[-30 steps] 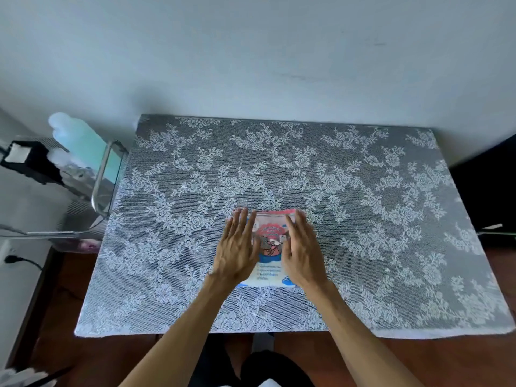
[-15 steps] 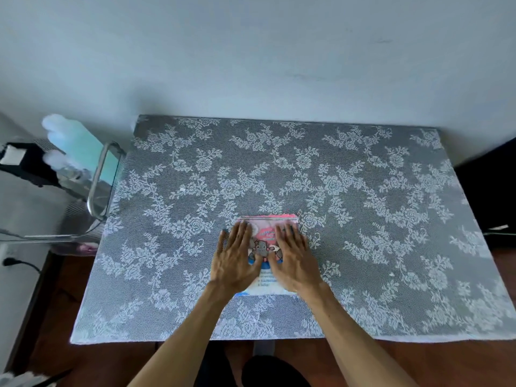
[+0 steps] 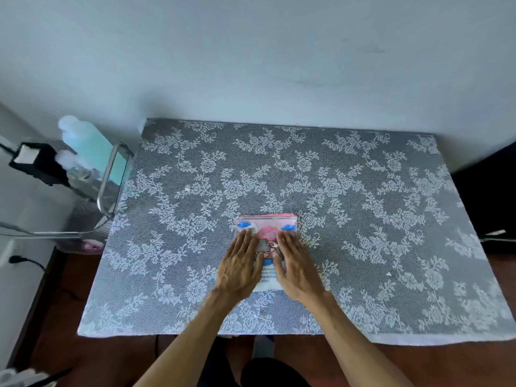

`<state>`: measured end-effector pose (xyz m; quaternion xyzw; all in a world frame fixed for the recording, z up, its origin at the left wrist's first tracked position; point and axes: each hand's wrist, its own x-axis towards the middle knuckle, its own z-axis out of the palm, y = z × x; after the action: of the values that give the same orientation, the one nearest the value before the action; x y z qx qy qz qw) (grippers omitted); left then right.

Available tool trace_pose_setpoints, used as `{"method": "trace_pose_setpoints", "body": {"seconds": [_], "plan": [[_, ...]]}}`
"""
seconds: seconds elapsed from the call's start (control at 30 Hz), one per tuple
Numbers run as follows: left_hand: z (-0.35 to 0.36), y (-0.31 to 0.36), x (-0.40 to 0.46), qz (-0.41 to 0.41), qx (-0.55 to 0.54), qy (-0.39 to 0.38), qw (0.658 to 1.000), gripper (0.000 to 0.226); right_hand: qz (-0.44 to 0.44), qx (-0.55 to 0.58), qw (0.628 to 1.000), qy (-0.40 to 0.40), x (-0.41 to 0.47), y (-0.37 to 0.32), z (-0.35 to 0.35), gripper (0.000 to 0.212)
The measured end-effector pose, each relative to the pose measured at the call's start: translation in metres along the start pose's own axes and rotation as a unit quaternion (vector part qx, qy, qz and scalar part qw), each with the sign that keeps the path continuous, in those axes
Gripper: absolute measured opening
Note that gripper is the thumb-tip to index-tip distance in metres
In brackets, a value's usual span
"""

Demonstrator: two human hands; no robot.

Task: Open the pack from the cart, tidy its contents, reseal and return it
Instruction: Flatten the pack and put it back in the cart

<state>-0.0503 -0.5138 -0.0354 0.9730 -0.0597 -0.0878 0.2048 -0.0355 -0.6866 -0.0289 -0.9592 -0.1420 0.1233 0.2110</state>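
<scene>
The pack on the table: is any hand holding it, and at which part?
Neither hand grips it. The left hand and right hand lie flat, palms down, on the near part of the pack, pressing it onto the table.

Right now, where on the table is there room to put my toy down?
Lots of room. The lace tablecloth is bare from the pack to the wall, and along both sides. Only the near middle is busy: the left hand and right hand press flat on the pack.
</scene>
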Motion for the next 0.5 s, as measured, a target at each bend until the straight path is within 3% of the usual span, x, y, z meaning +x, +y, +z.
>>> {"method": "trace_pose_setpoints", "body": {"seconds": [0.3, 0.37, 0.5], "plan": [[0.004, -0.001, 0.0, -0.017, -0.034, -0.003, 0.999, 0.075, 0.004, 0.008, 1.0, 0.012, 0.001, 0.002, 0.003, 0.059], [-0.002, 0.0, -0.007, -0.046, -0.072, 0.009, 0.996, 0.079, 0.012, 0.014, 0.999, 0.043, -0.001, 0.001, -0.003, 0.061], [-0.015, 0.0, -0.028, -0.122, -0.106, 0.072, 0.984, 0.077, 0.108, 0.072, 0.983, 0.13, -0.014, -0.001, -0.017, 0.061]]}}
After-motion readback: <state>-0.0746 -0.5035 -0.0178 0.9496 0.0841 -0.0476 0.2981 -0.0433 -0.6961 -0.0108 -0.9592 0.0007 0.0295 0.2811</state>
